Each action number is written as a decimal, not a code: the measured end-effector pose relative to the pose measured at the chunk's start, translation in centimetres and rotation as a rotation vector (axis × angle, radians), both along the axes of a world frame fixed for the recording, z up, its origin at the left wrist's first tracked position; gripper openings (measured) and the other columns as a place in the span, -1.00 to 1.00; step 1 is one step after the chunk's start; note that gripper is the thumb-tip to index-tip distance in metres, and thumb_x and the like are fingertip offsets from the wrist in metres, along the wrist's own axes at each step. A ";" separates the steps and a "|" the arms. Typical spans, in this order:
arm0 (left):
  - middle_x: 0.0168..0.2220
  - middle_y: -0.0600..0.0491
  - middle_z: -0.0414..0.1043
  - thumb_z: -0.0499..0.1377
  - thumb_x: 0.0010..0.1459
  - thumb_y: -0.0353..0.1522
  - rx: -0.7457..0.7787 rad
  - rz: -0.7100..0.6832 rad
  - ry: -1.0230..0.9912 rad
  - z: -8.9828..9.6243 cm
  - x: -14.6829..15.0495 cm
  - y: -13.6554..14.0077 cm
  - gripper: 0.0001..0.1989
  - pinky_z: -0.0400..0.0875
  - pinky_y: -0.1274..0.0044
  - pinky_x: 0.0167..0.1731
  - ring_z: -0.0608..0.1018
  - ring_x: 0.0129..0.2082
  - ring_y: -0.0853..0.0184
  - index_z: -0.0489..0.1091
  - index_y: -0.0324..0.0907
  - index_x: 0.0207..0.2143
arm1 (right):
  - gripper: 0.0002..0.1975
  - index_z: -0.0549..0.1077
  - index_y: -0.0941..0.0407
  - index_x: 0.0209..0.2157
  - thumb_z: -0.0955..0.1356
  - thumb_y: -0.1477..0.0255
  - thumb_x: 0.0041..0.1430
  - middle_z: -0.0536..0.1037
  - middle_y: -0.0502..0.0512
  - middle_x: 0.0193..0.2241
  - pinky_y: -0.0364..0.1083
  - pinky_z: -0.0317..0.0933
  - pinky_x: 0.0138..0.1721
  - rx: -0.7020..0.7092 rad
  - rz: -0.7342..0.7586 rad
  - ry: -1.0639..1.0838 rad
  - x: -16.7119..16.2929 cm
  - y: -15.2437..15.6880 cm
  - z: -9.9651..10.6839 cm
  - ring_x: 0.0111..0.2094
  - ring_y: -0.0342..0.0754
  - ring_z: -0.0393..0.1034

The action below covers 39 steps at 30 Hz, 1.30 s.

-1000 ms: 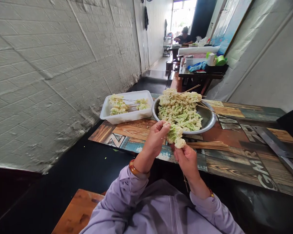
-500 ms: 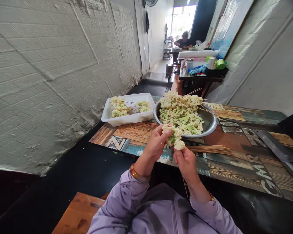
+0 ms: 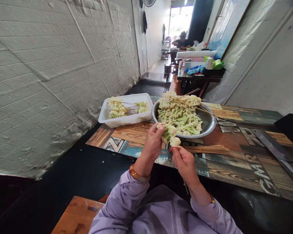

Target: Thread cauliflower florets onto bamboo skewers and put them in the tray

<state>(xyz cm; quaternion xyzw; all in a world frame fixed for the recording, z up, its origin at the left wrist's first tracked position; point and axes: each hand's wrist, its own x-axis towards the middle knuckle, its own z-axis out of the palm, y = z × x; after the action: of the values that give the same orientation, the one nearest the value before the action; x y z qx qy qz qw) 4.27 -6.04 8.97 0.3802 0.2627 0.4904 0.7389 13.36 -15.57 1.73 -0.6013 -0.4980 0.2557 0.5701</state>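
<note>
Cauliflower florets (image 3: 169, 134), pale with green stems, are bunched together in front of the bowl. My left hand (image 3: 154, 139) is closed around their left side. Just below the lowest floret, my right hand (image 3: 184, 161) pinches a thin bamboo skewer (image 3: 186, 188), whose end sticks out under the palm. The skewer's upper part is hidden by the fingers and florets. Behind my hands a metal bowl (image 3: 211, 125) holds a heap of cauliflower (image 3: 183, 117), with several skewers lying across its top. A white plastic tray (image 3: 127, 122) to its left contains skewered cauliflower (image 3: 117, 109).
A bundle of bamboo skewers (image 3: 207, 149) lies on the patterned wooden table (image 3: 234, 165), right of my hands. Farther right is a cleaver (image 3: 274, 146). A wooden stool (image 3: 75, 216) stands at lower left. Behind, another person (image 3: 182, 42) sits at a far table.
My right hand has slipped slightly down from the lowest floret, now gripping the skewer below it. The left hand still holds the florets. The whole view has shifted slightly.
</note>
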 end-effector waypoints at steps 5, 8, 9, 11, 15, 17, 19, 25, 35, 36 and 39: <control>-0.52 0.18 0.26 0.33 -0.09 -0.30 -0.001 -0.017 0.005 0.2 0.4 -0.3 -0.74 0.22 0.64 -0.53 0.33 -0.55 0.52 0.32 -0.21 -0.42 | -0.58 0.54 0.14 -0.38 0.20 0.18 0.33 0.37 -0.05 -0.70 -0.17 0.11 -0.56 0.025 -0.073 -0.136 -0.2 0.0 0.2 -0.65 -0.14 0.25; -0.53 0.18 0.26 0.33 -0.10 -0.30 -0.015 -0.036 0.008 0.4 0.4 -0.5 -0.74 0.21 0.64 -0.53 0.32 -0.55 0.52 0.31 -0.21 -0.43 | -0.56 0.55 0.14 -0.41 0.19 0.18 0.33 0.38 -0.04 -0.71 -0.16 0.13 -0.54 0.060 -0.116 -0.211 -0.3 -0.2 0.4 -0.66 -0.14 0.27; -0.53 0.18 0.26 0.34 -0.10 -0.30 -0.019 -0.036 0.007 0.4 0.3 -0.5 -0.74 0.21 0.64 -0.53 0.32 -0.55 0.52 0.31 -0.21 -0.43 | -0.56 0.55 0.14 -0.41 0.19 0.18 0.34 0.38 -0.03 -0.71 -0.16 0.13 -0.53 0.066 -0.125 -0.225 -0.4 -0.2 0.4 -0.66 -0.14 0.27; -0.53 0.17 0.27 0.34 -0.10 -0.30 -0.019 -0.039 0.013 0.5 0.3 -0.6 -0.74 0.21 0.64 -0.53 0.32 -0.55 0.52 0.32 -0.21 -0.43 | -0.55 0.55 0.14 -0.42 0.19 0.19 0.34 0.38 -0.03 -0.71 -0.16 0.13 -0.54 0.072 -0.135 -0.242 -0.4 -0.2 0.5 -0.66 -0.13 0.28; -0.54 0.17 0.27 0.32 -0.10 -0.31 -0.001 -0.057 0.032 0.6 0.1 -0.6 -0.76 0.21 0.63 -0.53 0.32 -0.55 0.52 0.33 -0.21 -0.45 | -0.54 0.54 0.13 -0.45 0.19 0.18 0.33 0.38 -0.03 -0.73 -0.16 0.12 -0.57 0.070 -0.131 -0.243 -0.6 -0.3 0.6 -0.69 -0.14 0.26; -0.54 0.17 0.27 0.31 -0.10 -0.32 -0.001 -0.059 0.037 0.7 0.1 -0.7 -0.77 0.21 0.63 -0.53 0.32 -0.56 0.51 0.33 -0.21 -0.45 | -0.54 0.54 0.12 -0.45 0.18 0.18 0.33 0.37 -0.03 -0.73 -0.16 0.12 -0.57 0.063 -0.131 -0.234 -0.7 -0.3 0.6 -0.70 -0.14 0.24; -0.55 0.17 0.27 0.30 -0.11 -0.33 -0.007 -0.059 0.039 0.8 0.0 -0.7 -0.79 0.21 0.63 -0.55 0.32 -0.57 0.51 0.32 -0.20 -0.46 | -0.55 0.54 0.12 -0.45 0.19 0.19 0.33 0.37 -0.04 -0.73 -0.16 0.11 -0.57 0.061 -0.136 -0.232 -0.8 -0.3 0.5 -0.70 -0.14 0.22; -0.57 0.17 0.25 0.30 -0.12 -0.35 -0.014 -0.064 0.017 1.2 -0.2 -0.9 -0.78 0.21 0.63 -0.55 0.31 -0.58 0.52 0.29 -0.20 -0.50 | -0.57 0.53 0.13 -0.45 0.20 0.22 0.33 0.35 -0.05 -0.73 -0.16 0.09 -0.57 0.068 -0.135 -0.207 -1.3 -0.4 0.4 -0.69 -0.15 0.22; -0.38 0.06 0.45 0.37 -0.08 -0.22 -0.023 -0.095 -0.060 1.2 -0.9 0.3 -0.64 0.36 0.62 -0.43 0.48 -0.42 0.44 0.44 -0.25 -0.27 | -0.65 0.48 0.16 -0.32 0.24 0.19 0.32 0.22 -0.15 -0.74 -0.19 -0.01 -0.60 0.030 0.078 0.210 -0.6 0.8 0.9 -0.69 -0.22 0.06; -0.33 0.03 0.48 0.35 -0.04 -0.18 -0.018 -0.103 -0.069 1.3 -1.0 0.4 -0.59 0.39 0.59 -0.40 0.51 -0.38 0.40 0.45 -0.24 -0.20 | -0.66 0.47 0.16 -0.31 0.24 0.19 0.32 0.20 -0.17 -0.74 -0.20 -0.03 -0.61 0.038 0.099 0.256 -0.7 1.0 1.1 -0.69 -0.23 0.03; -0.20 -0.05 0.53 0.27 0.06 -0.09 -0.012 -0.106 -0.119 1.3 -1.5 0.8 -0.54 0.45 0.51 -0.28 0.56 -0.25 0.30 0.45 -0.23 -0.11 | -0.67 0.45 0.15 -0.30 0.25 0.18 0.32 0.19 -0.18 -0.73 -0.21 -0.07 -0.62 0.063 0.126 0.326 -1.1 1.6 1.7 -0.68 -0.25 0.01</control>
<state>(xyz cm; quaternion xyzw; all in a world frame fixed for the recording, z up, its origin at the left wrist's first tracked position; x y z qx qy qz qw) 2.80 -5.20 10.25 0.3593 0.2009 0.4709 0.7803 12.22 -13.96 3.43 -0.5015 -0.4433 0.3694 0.6446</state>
